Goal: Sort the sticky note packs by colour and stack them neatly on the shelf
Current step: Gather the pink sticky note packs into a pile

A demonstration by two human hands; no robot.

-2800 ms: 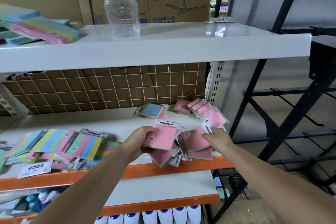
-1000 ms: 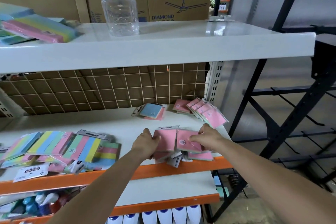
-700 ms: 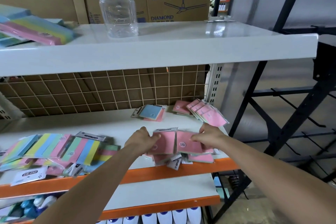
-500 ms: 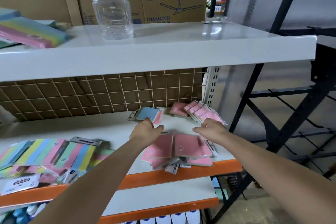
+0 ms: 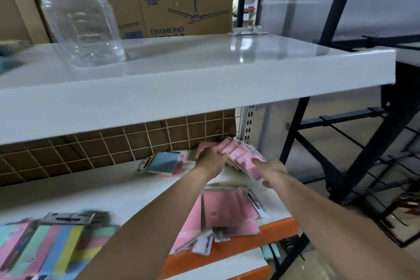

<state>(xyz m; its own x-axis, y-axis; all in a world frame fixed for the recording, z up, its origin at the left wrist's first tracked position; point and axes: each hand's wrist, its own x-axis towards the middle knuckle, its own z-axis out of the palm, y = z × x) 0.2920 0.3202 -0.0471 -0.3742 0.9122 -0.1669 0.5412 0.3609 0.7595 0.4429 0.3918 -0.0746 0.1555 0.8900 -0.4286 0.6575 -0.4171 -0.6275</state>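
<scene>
Both hands are stretched to the fanned pink packs (image 5: 241, 157) at the rear right corner of the shelf (image 5: 91, 191). The left hand (image 5: 211, 159) is laid on their left edge, fingers hidden, state untellable. The right hand (image 5: 270, 171) is rested on their near edge, fingers extended. A second pink pile (image 5: 227, 211) is left at the shelf's front edge.

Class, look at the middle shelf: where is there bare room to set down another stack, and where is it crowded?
Bare white shelf lies between the multicolour packs at front left, the blue pack and the wire grid behind. The right end is crowded: the front pink pile, the fanned pink packs at the back, and both hands, left hand and right hand.
</scene>
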